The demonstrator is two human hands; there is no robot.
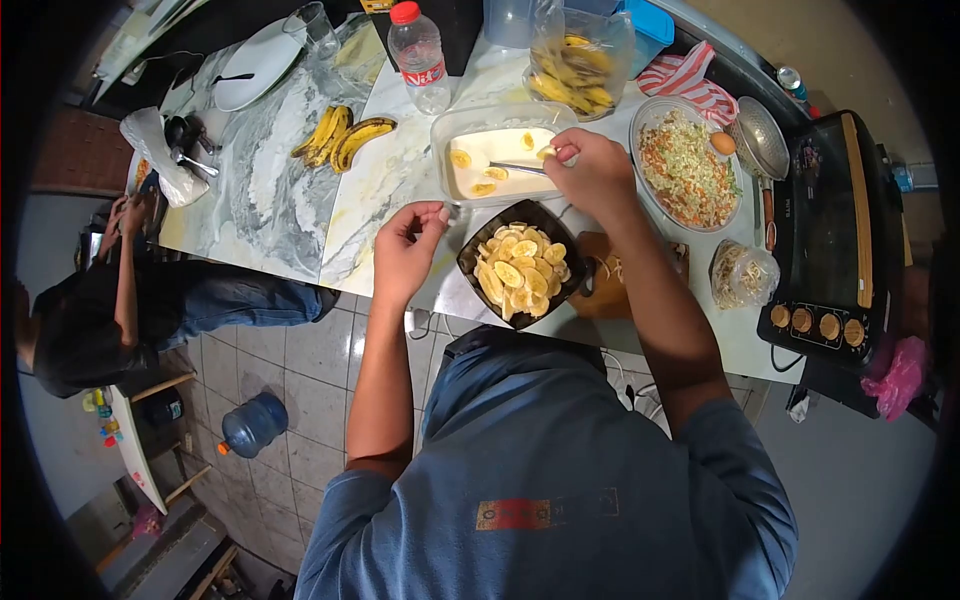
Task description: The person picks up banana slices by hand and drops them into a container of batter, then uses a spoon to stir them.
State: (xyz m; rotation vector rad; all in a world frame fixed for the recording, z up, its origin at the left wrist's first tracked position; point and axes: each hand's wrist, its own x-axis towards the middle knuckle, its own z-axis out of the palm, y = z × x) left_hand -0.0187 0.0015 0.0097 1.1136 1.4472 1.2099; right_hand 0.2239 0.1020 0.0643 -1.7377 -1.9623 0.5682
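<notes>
A clear plastic tub [447, 125] holds creamy white liquid with several banana slices [482, 189] in it. A metal utensil [515, 167] rests in the liquid, its handle toward my right hand. Over the tub's right side, my right hand [597, 178] pinches a banana slice [546, 153] at its fingertips. My left hand [408, 250] is closed, fingers curled, its tips close to the tub's near left corner; whether anything is in them I cannot make out. Between my forearms stands a dark square bowl [468, 262] heaped with sliced banana [522, 270].
A plate of chopped vegetables [690, 165] with an egg [722, 143] sits right, by a toaster oven [825, 240]. A wooden board [610, 290] lies beside the bowl. Bananas [345, 138], a bottle [418, 60] and bagged bananas [575, 75] stand behind. Another person [110, 290] is left.
</notes>
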